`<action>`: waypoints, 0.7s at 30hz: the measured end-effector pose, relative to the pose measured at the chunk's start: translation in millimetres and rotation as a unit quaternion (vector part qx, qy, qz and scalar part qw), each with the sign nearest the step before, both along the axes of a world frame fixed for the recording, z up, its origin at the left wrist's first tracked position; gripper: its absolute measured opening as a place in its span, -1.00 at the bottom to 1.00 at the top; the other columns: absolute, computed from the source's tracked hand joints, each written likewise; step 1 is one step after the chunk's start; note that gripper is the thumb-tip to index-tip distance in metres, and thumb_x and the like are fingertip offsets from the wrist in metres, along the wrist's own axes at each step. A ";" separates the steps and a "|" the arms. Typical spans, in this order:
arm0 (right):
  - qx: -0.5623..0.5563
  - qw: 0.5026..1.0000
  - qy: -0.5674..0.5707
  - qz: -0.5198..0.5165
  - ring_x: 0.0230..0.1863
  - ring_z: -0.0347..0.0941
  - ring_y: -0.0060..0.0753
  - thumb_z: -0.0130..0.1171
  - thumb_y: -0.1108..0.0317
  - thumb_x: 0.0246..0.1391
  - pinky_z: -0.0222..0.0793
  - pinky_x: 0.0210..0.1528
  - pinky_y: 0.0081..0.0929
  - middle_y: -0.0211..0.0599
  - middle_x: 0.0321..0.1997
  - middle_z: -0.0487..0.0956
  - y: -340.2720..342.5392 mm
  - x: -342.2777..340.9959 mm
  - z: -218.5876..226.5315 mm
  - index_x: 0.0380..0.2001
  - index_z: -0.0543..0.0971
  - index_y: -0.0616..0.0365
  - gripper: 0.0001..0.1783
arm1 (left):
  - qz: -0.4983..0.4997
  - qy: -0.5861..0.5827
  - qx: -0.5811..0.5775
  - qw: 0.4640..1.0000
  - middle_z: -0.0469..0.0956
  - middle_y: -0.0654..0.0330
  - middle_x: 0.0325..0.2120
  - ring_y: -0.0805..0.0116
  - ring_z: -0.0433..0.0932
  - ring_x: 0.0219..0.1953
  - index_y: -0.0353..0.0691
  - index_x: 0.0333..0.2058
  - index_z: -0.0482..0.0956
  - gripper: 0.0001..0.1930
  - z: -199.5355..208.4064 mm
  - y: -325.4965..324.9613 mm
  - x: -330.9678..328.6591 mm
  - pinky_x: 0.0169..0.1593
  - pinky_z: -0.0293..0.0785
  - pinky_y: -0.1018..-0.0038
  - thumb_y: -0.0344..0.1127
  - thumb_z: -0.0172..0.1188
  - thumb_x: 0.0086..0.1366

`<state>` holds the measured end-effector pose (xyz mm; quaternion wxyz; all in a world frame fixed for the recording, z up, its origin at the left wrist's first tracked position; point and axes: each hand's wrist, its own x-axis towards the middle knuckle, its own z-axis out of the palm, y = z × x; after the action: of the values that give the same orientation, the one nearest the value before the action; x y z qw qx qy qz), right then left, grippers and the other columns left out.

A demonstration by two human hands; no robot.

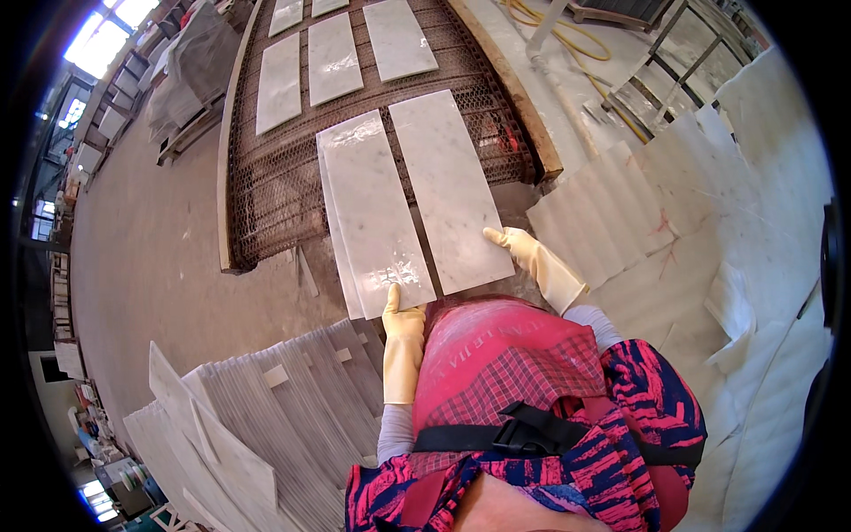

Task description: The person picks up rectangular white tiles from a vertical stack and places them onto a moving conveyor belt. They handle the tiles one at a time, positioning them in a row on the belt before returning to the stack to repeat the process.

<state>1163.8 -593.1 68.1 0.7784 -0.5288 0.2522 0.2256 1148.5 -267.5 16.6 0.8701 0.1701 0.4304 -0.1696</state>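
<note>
Two long white marble tiles lie side by side at the near end of a mesh conveyor, jutting over its edge towards me. My left hand (404, 341), in a cream rubber glove, grips the near end of the left marble tile (372, 208), thumb on top and fingers hidden beneath. Another tile (341, 257) shows under that one, offset to the left. My right hand (539, 264), gloved alike, is closed on the right edge of the right marble tile (452, 195), its thumb on the face. Wet-looking glare shines on the left tile.
More marble tiles (335, 58) lie in rows farther up the mesh conveyor (266, 199), between its raised side rails (523, 115). Many thin slabs (284, 399) stand packed on edge at lower left. White foam sheeting (656, 204) covers the right side. A yellow hose (585, 44) lies beyond.
</note>
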 end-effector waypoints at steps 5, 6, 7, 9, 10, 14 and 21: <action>-0.054 0.999 -0.003 -0.004 -0.09 0.59 -0.34 0.35 -0.06 0.21 0.59 -0.09 -0.31 -0.17 -0.03 0.64 -11.6 3.9 -16.7 0.14 0.47 0.43 -0.26 | 0.000 -0.018 -0.009 1.000 0.55 0.20 0.17 0.29 0.44 0.24 -0.22 0.14 0.56 -0.62 23.2 -11.9 4.0 0.42 0.30 0.19 -0.15 0.16 0.47; -0.065 0.998 -0.004 -0.005 -0.08 0.59 -0.33 0.35 -0.06 0.21 0.59 -0.09 -0.31 -0.16 -0.03 0.64 -12.0 4.7 -23.0 0.14 0.47 0.45 -0.24 | -0.002 -0.012 -0.008 1.000 0.56 0.20 0.17 0.28 0.44 0.24 -0.23 0.13 0.56 -0.62 23.1 -11.3 4.2 0.42 0.30 0.16 -0.15 0.16 0.47; -0.072 0.997 -0.009 -0.016 -0.07 0.59 -0.32 0.35 -0.07 0.20 0.59 -0.08 -0.30 -0.15 -0.03 0.64 -11.4 5.8 -29.6 0.14 0.46 0.46 -0.23 | -0.005 -0.007 -0.008 1.000 0.56 0.19 0.17 0.26 0.44 0.24 -0.24 0.13 0.56 -0.62 22.9 -11.2 5.4 0.42 0.30 0.14 -0.15 0.16 0.47; -0.068 0.997 -0.002 -0.024 -0.06 0.59 -0.31 0.35 -0.08 0.20 0.59 -0.06 -0.30 -0.13 -0.02 0.64 -10.8 6.5 -35.3 0.14 0.46 0.48 -0.22 | -0.007 -0.013 -0.011 1.000 0.56 0.17 0.16 0.23 0.45 0.22 -0.25 0.11 0.57 -0.62 11.3 -5.2 5.2 0.40 0.32 0.12 -0.15 0.19 0.45; -0.057 0.998 0.010 -0.024 -0.05 0.59 -0.30 0.34 -0.07 0.21 0.58 -0.04 -0.30 -0.12 -0.01 0.64 -6.2 6.7 -22.5 0.13 0.47 0.49 -0.23 | -0.007 -0.022 -0.010 1.000 0.57 0.16 0.15 0.22 0.46 0.22 -0.26 0.09 0.58 -0.62 -0.5 -0.3 3.9 0.39 0.34 0.11 -0.15 0.20 0.45; -0.032 0.999 0.017 -0.023 -0.02 0.60 -0.29 0.30 -0.04 0.25 0.59 -0.05 -0.30 -0.11 0.00 0.64 -2.2 8.8 -8.5 0.13 0.48 0.47 -0.28 | 0.002 -0.046 -0.017 0.999 0.59 0.11 0.10 0.14 0.52 0.15 -0.27 0.05 0.60 -0.64 -10.8 3.9 6.1 0.30 0.43 -0.01 -0.18 0.27 0.39; -0.035 0.999 0.020 -0.036 -0.09 0.65 -0.31 0.27 -0.03 0.28 0.58 -0.01 -0.28 -0.18 -0.03 0.68 -2.1 7.4 5.9 0.07 0.56 0.28 -0.43 | 0.050 -0.021 -0.002 0.999 0.60 0.09 0.07 0.00 0.55 0.12 -0.22 0.04 0.60 -0.65 33.0 11.6 21.8 0.20 0.50 -0.13 -0.26 0.35 0.32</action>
<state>1171.2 -595.1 74.0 0.7621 -0.5415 0.2942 0.1985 1170.3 -255.9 49.7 0.8867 0.1505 0.4195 -0.1228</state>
